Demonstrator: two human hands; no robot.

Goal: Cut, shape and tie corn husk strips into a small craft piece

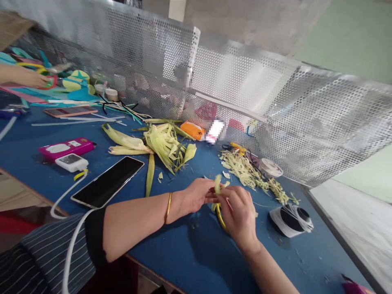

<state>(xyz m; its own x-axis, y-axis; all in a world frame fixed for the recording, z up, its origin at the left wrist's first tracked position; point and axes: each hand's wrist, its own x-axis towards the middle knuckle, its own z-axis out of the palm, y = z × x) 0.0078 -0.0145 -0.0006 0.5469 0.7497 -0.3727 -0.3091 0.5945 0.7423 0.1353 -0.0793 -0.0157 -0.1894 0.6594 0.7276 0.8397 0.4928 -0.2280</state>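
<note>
Left hand (197, 195): fingertips closed on the husk strip (217, 184), near centre
Right hand (239, 210): pinching the same strip
Husk shreds (240, 168): heaped far right, seemingly done
Husk bunch (163, 143): farther left, seemingly unworked

Husks (165, 143) on table (196, 257), a phone (108, 181) to their left — thread spool (290, 220) at right, screen (229, 77) behind
</note>
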